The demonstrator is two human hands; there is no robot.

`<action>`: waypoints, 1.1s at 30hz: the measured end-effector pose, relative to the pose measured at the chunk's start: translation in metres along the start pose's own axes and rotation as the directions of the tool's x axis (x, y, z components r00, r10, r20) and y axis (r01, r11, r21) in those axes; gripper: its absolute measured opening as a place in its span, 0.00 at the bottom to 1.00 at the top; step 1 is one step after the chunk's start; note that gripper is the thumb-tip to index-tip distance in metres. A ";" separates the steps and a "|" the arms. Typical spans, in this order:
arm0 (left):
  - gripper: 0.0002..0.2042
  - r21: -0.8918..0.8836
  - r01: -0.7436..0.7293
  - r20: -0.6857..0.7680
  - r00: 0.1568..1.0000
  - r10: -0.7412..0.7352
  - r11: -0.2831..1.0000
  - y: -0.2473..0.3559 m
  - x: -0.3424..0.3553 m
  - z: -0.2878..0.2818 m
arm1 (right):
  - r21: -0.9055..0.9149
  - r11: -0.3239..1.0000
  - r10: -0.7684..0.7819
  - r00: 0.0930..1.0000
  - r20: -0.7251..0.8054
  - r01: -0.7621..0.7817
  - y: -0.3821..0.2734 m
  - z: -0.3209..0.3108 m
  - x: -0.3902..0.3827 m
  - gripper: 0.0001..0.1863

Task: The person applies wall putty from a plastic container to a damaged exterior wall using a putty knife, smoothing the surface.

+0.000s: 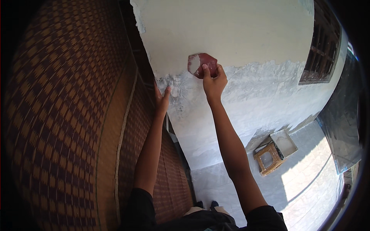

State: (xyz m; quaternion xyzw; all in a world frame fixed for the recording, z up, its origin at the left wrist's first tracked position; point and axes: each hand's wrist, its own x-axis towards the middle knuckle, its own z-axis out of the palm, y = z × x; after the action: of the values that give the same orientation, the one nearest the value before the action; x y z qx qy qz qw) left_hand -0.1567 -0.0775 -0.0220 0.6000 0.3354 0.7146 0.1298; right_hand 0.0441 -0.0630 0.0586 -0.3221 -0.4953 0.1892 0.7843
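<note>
My right hand (214,82) pinches a flat, reddish-brown, many-sided putty spreader (209,61), thumb on its near face. Pale putty smears the spreader's left part, and it lies against the wall (231,34) or just off it; I cannot tell which. To the left, my left hand (162,101) grips the wall's vertical edge, thumb on the front face and fingers round the side, partly hidden. Between the hands the wall has a grey, blotchy patch (177,86). A rough, whitish band (254,77) runs right from there, below the smoother cream upper part.
A woven brown mat (77,96) hangs close along my left. Lower right, a small wooden stool (269,159) stands by the wall with a tray of pale paste (284,143). A barred window (322,46) is at the right. Sunlight falls on the tiled floor (308,181).
</note>
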 end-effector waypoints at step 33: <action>0.39 -0.021 -0.059 0.024 0.998 0.060 0.998 0.000 0.005 0.009 | 0.033 0.998 0.045 0.933 0.358 -0.061 -0.011 0.051 -0.035 0.15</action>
State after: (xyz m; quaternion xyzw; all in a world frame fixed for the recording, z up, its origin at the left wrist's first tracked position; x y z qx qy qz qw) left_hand -0.1499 -0.0719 -0.0175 0.6170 0.3084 0.7142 0.1188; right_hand -0.0169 -0.0763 0.0582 -0.2783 -0.6163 0.2765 0.6828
